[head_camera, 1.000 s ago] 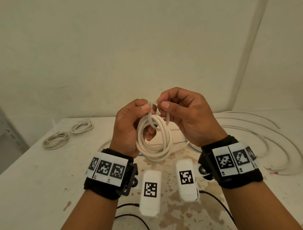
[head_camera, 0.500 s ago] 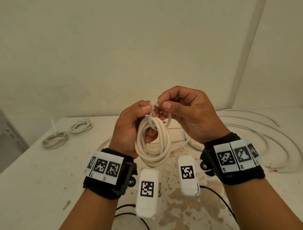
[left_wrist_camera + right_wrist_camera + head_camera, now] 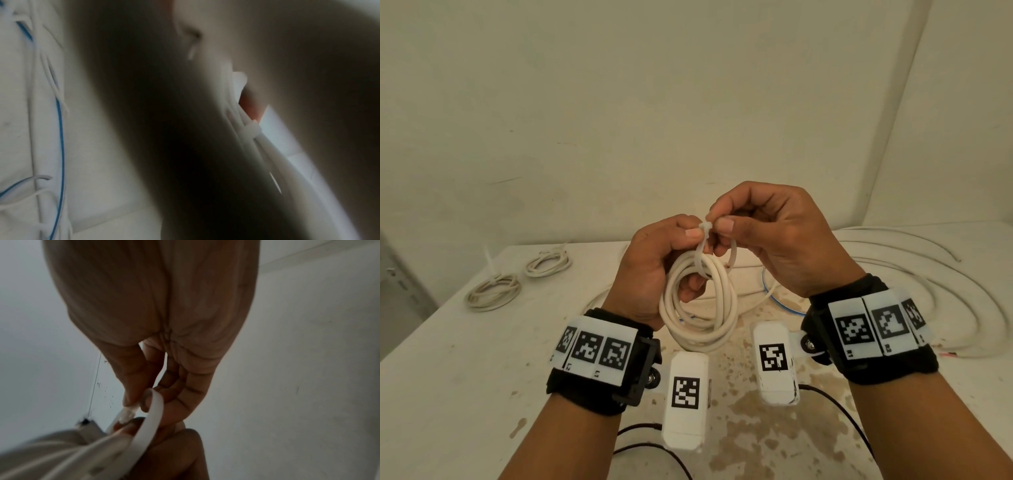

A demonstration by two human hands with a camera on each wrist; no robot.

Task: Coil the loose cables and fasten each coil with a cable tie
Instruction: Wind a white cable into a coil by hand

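A white cable coil is held above the desk by the left hand, fingers curled through its loops. A white cable tie, looped round the coil's top, is pinched at its head by the right hand. Two tied coils are seen at the desk's far left, loose cables to the right.

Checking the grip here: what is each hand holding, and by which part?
Left hand grips the cable coil near its top; right hand pinches the cable tie beside its head.
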